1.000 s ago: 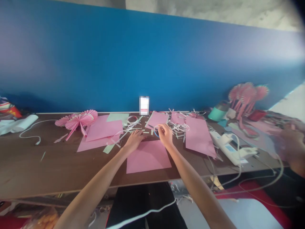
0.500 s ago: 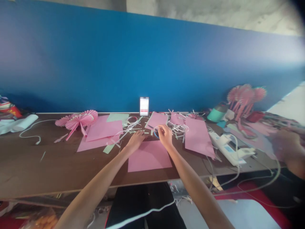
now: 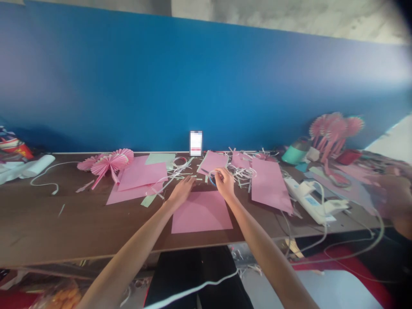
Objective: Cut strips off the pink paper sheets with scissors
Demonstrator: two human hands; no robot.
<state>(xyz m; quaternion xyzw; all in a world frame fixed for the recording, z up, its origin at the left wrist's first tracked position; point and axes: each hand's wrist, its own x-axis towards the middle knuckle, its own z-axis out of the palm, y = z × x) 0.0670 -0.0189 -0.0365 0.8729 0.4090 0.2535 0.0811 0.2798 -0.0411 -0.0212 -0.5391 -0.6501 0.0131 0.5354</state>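
Observation:
A sheet of pink paper (image 3: pixel 202 214) lies flat on the brown table in front of me. My left hand (image 3: pixel 183 189) rests palm down at its upper left corner, the fingers stretched out toward the far side. Beyond the upper right edge, my right hand (image 3: pixel 225 182) is closed on a roll of tape (image 3: pixel 211 177), a thin ring with a bluish inner side. Its fingertips are curled around the ring's right side and partly hide it. Loose pale strips lie on the table just past both hands.
A lit phone (image 3: pixel 196 143) stands against the blue partition. Pink sheets (image 3: pixel 144 174) and a folded paper fan (image 3: pixel 111 164) lie to the left. On the right are another pink sheet (image 3: pixel 269 182), a power strip (image 3: pixel 307 201), cables, a green container (image 3: pixel 294 152) and another person's blurred arm (image 3: pixel 394 199).
The view has shifted slightly, so most things sit a little further right. Both hands hold nearly the same places, with the tape still in the right one.

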